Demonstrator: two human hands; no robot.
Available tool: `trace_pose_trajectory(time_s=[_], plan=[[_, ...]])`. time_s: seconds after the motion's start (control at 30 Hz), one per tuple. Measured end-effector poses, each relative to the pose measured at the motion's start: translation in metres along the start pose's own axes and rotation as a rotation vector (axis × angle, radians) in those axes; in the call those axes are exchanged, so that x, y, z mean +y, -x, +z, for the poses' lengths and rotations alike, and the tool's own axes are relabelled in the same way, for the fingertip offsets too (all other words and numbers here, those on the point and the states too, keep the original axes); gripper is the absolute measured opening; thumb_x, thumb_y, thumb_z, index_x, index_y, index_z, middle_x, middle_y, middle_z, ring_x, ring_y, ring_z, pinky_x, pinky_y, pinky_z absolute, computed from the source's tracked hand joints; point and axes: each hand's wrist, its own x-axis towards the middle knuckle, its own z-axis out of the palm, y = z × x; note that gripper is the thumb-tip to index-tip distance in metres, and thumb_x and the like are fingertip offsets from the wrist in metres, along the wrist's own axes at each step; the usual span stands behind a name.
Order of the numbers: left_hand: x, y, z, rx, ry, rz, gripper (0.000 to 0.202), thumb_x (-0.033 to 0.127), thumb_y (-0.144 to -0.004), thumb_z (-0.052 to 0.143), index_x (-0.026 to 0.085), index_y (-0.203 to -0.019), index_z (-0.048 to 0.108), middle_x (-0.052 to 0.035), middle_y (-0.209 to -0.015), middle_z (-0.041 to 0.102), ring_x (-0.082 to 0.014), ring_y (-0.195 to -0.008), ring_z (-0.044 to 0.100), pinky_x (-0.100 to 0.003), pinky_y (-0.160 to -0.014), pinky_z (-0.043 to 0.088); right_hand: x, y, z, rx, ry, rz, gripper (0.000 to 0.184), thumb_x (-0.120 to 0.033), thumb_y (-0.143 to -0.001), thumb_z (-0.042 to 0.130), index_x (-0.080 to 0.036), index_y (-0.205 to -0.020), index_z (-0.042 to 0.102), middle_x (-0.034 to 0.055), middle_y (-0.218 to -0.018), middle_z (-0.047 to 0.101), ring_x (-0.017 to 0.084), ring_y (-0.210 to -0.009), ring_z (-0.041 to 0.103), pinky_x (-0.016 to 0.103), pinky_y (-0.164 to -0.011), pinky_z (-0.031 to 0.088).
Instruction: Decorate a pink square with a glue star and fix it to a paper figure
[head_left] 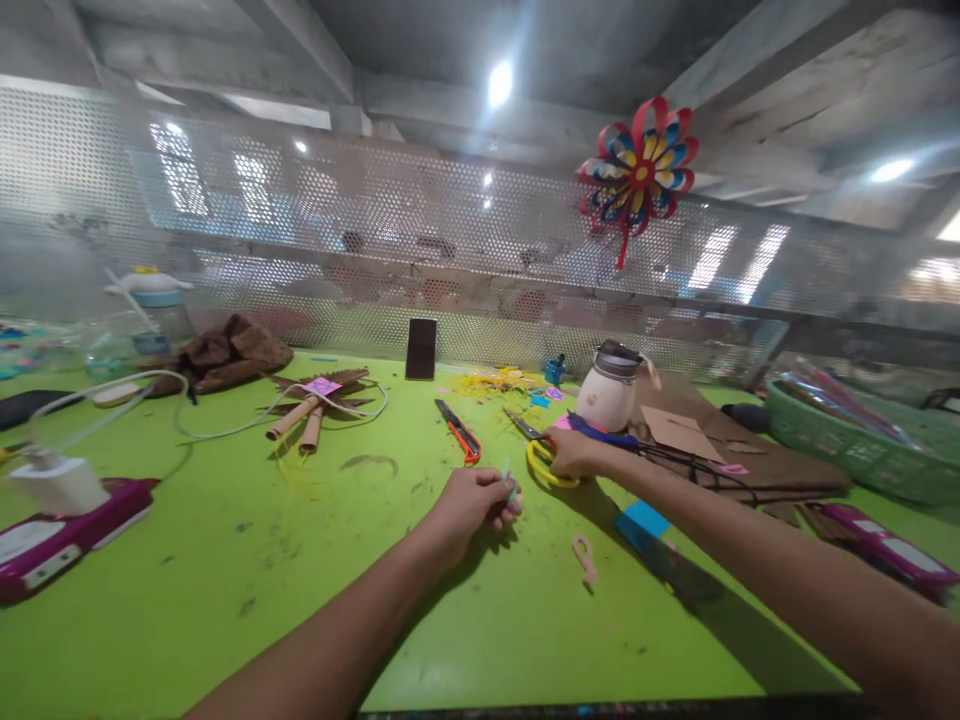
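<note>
My left hand (472, 500) rests on the green table (225, 560) near its middle, fingers pinched round a small light-blue strip (508, 476). My right hand (577, 452) reaches further out and closes on the yellow handles of a pair of scissors (541, 455), whose blades point away to the left. A small pink paper loop (584, 556) lies on the table just in front of both hands. A blue pad (643, 519) sits under my right forearm.
An orange utility knife (459, 431), a white jar (609, 392), brown card sheets (720, 440), a green basket (855, 440) at right, pink cases (60, 535) at both sides, a charger with cable, rolled brown paper, and a paper pinwheel (639, 170) on the mesh wall.
</note>
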Motion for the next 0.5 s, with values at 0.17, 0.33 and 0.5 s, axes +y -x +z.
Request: trace_pose_trajectory(time_s=[0.17, 0.33, 0.5], plan=[[-0.003, -0.001, -0.002, -0.003, 0.025, 0.036, 0.018, 0.026, -0.072, 0.065, 0.010, -0.064, 0.062, -0.0059, -0.059, 0.063, -0.0064, -0.046, 0.051, -0.019, -0.046, 0.035, -0.001, -0.007, -0.059, -0.098, 0.038, -0.015, 0.033, -0.019, -0.059, 0.064, -0.018, -0.091, 0.070, -0.0006, -0.047, 0.059, 0.015, -0.039, 0.054, 0.025, -0.042, 0.040], [-0.002, -0.001, -0.002, 0.013, 0.039, 0.032, 0.016, 0.022, -0.073, 0.062, 0.010, -0.064, 0.060, -0.0051, -0.057, 0.062, -0.0061, -0.045, 0.051, -0.018, -0.046, 0.035, -0.004, -0.002, -0.106, -0.046, 0.171, -0.107, 0.020, -0.015, -0.049, 0.069, -0.018, -0.068, 0.071, 0.0006, -0.050, 0.059, 0.016, -0.048, 0.055, 0.026, -0.048, 0.040], [-0.005, -0.001, 0.000, -0.011, 0.040, 0.039, 0.013, 0.019, -0.075, 0.060, 0.010, -0.066, 0.060, -0.0056, -0.059, 0.063, -0.0064, -0.045, 0.051, -0.020, -0.047, 0.038, 0.005, 0.027, -0.110, -0.024, 0.239, -0.113, 0.029, -0.018, -0.050, 0.073, -0.018, -0.080, 0.072, 0.0107, -0.076, 0.069, 0.024, -0.068, 0.063, 0.031, -0.059, 0.043]])
